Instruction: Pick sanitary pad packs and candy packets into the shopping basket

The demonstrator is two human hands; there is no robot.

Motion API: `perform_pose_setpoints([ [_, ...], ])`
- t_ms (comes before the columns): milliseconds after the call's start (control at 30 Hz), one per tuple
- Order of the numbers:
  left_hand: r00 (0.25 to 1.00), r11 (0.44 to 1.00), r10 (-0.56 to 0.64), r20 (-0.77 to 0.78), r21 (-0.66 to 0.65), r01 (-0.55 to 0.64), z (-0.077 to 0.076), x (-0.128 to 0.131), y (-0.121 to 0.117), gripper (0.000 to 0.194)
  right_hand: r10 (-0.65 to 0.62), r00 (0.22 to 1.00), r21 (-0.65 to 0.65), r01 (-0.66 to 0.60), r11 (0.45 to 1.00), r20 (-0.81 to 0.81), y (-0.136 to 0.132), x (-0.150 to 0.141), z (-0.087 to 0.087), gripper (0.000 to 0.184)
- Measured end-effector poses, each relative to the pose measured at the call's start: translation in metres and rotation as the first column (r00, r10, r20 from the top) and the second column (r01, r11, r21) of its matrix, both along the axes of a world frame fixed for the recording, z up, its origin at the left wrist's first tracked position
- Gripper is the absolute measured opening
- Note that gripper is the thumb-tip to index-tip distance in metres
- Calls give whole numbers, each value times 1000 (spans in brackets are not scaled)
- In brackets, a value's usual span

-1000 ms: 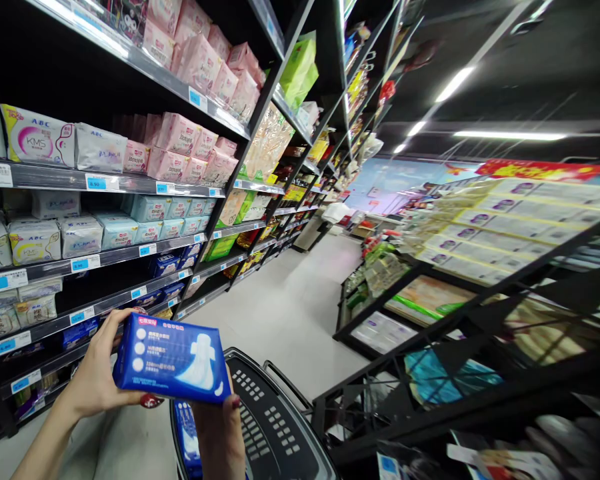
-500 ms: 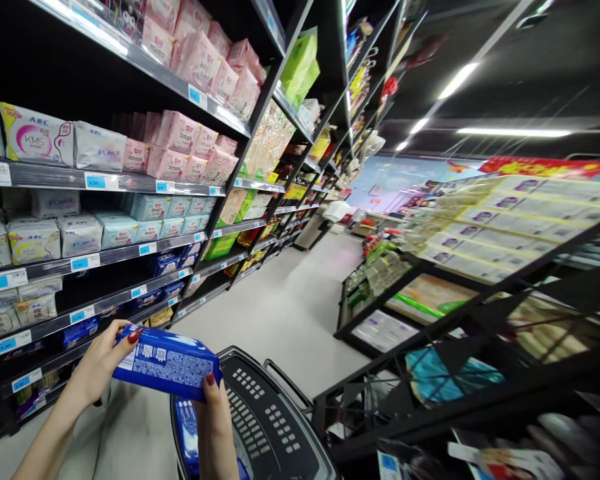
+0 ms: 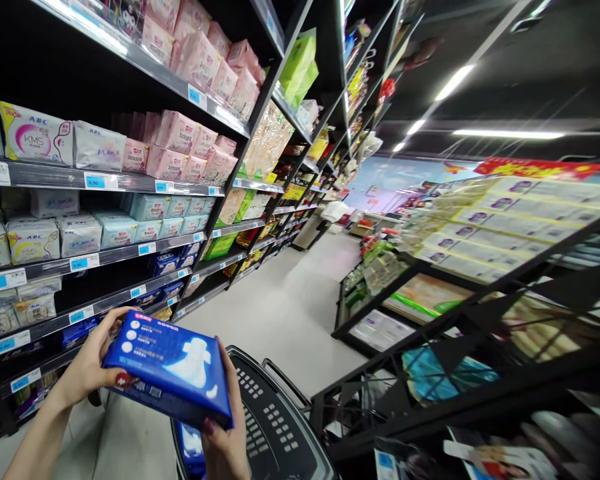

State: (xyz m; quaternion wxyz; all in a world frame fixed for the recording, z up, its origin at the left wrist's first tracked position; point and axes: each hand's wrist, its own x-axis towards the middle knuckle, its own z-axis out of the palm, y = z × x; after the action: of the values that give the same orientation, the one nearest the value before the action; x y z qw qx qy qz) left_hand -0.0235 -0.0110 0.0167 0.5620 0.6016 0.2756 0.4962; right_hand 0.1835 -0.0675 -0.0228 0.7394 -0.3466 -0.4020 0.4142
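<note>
A blue pack of sanitary pads [image 3: 173,367] is held up between my two hands, its printed front tilted up toward me. My left hand [image 3: 93,367] grips the left end, thumb with a red nail at the lower edge. Around the right end closes my right hand [image 3: 229,417], its thumb at the lower corner. Below the pack stands a black shopping basket [image 3: 275,427] with a slotted surface. Another blue pack [image 3: 192,447] lies in the basket's left part, partly covered by my right hand and the held pack.
Shelves on the left carry pink packs [image 3: 180,137], light blue packs [image 3: 153,207] and white ABC packs [image 3: 37,133] above price tags. A pale aisle floor [image 3: 285,287] runs ahead. On the right, a slanting black rack [image 3: 430,400] stands below stacked tissue packs [image 3: 500,227].
The pack first turned so its text-covered side faced me, then turned back to show its front, now tilted flatter. Both hands have kept hold of it.
</note>
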Motion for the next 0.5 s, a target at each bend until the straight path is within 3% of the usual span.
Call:
perform_pose_setpoints([
  [100, 997, 993, -45, 63, 113, 38, -9, -8, 1, 107, -42, 999, 49, 42, 998, -6, -11, -6, 11, 104],
  [233, 998, 976, -36, 50, 215, 24, -16, -14, -1, 106, -58, 998, 41, 58, 997, 10, -22, -11, 20, 99],
  [500, 990, 958, -107, 87, 277, 79, -12, -12, -3, 100, -111, 992, -30, 113, 993, 51, -24, -4, 17, 89],
])
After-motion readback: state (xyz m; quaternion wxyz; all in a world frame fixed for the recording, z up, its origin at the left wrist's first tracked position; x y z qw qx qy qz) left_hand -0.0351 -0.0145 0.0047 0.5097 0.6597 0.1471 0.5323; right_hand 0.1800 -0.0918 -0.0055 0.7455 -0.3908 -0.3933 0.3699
